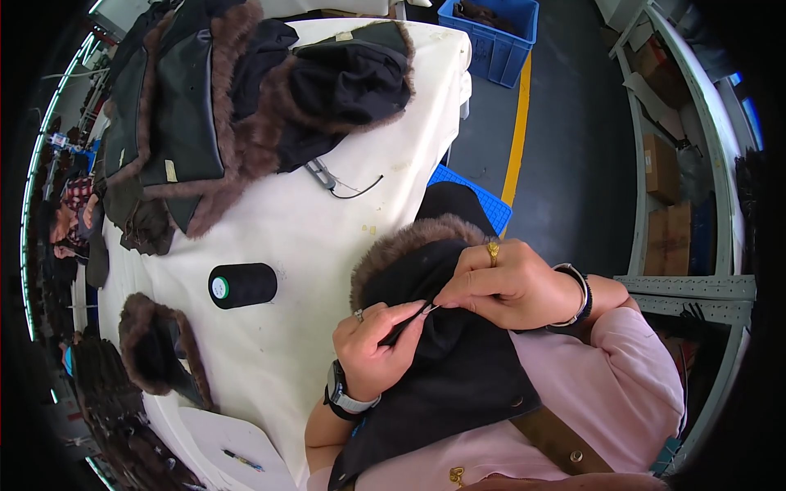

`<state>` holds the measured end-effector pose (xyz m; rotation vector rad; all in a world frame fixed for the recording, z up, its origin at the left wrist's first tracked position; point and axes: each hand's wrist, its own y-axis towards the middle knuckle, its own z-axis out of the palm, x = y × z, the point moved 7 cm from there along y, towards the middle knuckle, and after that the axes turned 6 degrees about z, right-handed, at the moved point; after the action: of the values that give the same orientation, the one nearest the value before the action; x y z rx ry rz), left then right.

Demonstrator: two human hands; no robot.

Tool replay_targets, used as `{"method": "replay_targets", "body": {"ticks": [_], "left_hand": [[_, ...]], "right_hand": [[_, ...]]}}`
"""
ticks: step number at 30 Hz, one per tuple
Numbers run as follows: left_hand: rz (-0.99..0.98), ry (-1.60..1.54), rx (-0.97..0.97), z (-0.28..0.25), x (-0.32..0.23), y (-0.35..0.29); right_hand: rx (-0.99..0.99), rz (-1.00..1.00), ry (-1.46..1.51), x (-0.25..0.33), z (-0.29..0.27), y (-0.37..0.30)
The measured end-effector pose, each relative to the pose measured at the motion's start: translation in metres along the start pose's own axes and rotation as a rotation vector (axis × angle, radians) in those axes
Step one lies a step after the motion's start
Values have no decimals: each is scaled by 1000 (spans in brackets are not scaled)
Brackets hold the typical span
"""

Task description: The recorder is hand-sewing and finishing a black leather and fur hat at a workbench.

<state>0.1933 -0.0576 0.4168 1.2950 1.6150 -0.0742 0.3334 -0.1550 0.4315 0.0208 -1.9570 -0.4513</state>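
A black cloth garment piece (458, 372) with a brown fur edge (401, 245) lies over my lap and against the table edge. My left hand (377, 348) is closed, pinching a fold of the black cloth between thumb and forefinger. Right beside it, my right hand (516, 286) is closed too, its fingertips meeting the same fold. A thin, pale sliver that looks like a needle (431, 308) shows at its fingertips; most of it is hidden. On the table to the left lies a black thread spool (243, 286) with a green-ringed end.
Fur-trimmed dark garments (188, 106) are heaped on the white-covered table (327, 237). A small fur-edged piece (147, 344) and a pen (243, 460) lie at left. Blue crates (499, 41) stand on the floor; a metal shelf (696, 286) with cardboard boxes is at right.
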Motion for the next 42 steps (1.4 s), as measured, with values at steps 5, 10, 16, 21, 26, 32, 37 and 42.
{"method": "replay_targets", "body": {"ticks": [5,10,16,21,26,32,37,42], "left_hand": [[-22,-8,-7,2,0,2],[-50,-14,12,4,0,4],[-70,-5,35,5,1,5],[-48,3,45,5,-1,6],[-46,4,53,5,-2,6],[-55,-4,51,5,-1,5],[-53,-8,49,5,-1,5],[-39,-3,66,6,-2,6]], "right_hand": [[104,-7,-122,3,0,-3],[106,-32,-139,4,-1,-4],[98,-76,-132,2,-2,-3],[96,-96,-120,4,-3,-2],[119,-87,-122,6,-3,-1],[120,-84,-98,4,-2,0],[131,-76,-105,4,-2,2],[121,-79,-61,1,-2,5]]}}
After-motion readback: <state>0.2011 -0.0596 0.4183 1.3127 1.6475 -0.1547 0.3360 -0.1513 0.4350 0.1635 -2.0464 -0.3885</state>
